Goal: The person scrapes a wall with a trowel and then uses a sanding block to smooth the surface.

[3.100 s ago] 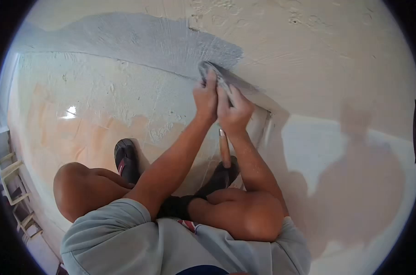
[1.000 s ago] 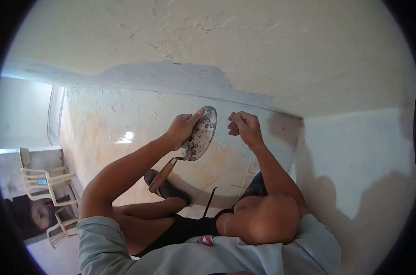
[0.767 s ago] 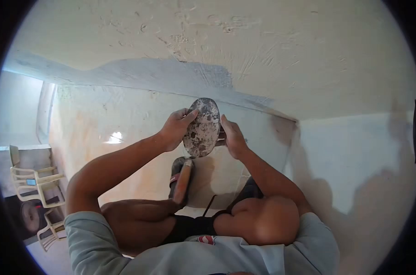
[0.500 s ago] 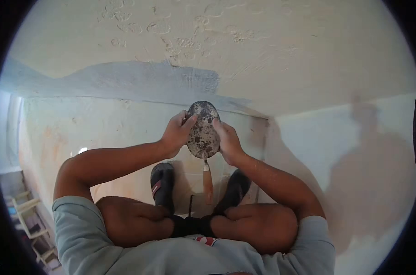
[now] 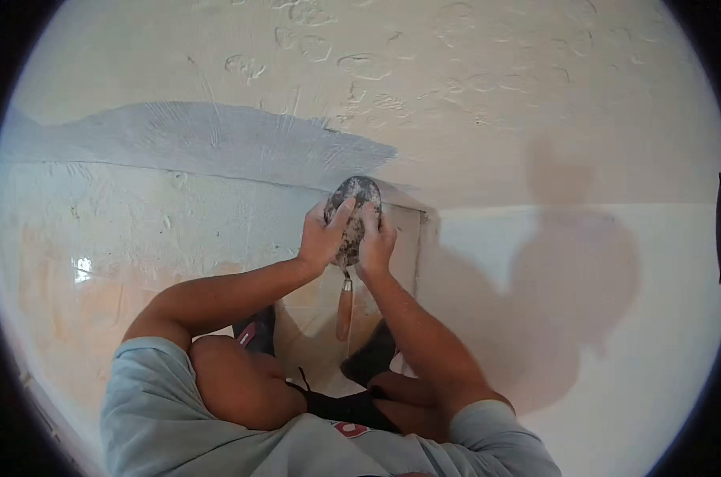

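A rounded trowel (image 5: 352, 234) with a blotchy, plaster-stained blade points away from me, near the bottom of the facing wall. Its wooden handle (image 5: 344, 310) hangs free toward my feet, held by neither hand. My left hand (image 5: 321, 238) grips the blade's left edge, with the thumb laid over its face. On the opposite edge, my right hand (image 5: 377, 245) is closed in the same way, thumb on top. The fingers behind the blade are hidden.
A grey-blue coated band (image 5: 209, 139) runs along the foot of the rough, cream wall (image 5: 471, 95). Beyond the corner at right stands a pale surface (image 5: 662, 318) with my shadow on it. My dark shoes (image 5: 372, 354) are on the floor below the trowel.
My view has swung, and my body leans more forward. The trowel tilts slightly, its handle swinging left. My hands are closer together, with both thumbs further over the blade.
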`<state>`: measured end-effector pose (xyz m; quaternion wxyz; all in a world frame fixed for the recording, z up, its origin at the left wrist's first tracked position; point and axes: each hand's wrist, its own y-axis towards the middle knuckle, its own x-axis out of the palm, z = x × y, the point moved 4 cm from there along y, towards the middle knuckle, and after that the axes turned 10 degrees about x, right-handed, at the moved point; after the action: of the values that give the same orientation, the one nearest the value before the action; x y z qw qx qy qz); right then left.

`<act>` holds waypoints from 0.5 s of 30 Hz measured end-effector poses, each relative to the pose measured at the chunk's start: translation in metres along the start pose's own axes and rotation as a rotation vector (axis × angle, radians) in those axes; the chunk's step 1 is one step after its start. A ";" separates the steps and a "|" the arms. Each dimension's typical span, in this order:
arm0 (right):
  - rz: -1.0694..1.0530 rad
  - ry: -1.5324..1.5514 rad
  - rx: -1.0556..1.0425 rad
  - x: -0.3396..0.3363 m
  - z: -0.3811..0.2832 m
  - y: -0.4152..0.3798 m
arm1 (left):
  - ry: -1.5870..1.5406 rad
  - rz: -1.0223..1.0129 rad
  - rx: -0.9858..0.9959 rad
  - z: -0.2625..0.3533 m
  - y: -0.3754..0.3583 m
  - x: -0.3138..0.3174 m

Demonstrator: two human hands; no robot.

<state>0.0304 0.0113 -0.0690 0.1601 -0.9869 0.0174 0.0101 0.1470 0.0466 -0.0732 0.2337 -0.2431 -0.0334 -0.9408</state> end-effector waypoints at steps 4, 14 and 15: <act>0.042 -0.017 -0.179 -0.003 0.003 -0.010 | 0.016 -0.143 0.025 0.011 -0.005 -0.005; 0.122 -0.048 -0.116 -0.002 0.025 0.013 | 0.207 -0.063 -0.023 -0.018 -0.005 -0.008; 0.129 -0.068 -0.145 0.000 0.018 0.009 | 0.256 -0.049 -0.005 -0.014 -0.007 -0.007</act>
<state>0.0301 0.0082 -0.0887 0.0876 -0.9918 0.0746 0.0552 0.1433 0.0530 -0.0882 0.2122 -0.1209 -0.0067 -0.9697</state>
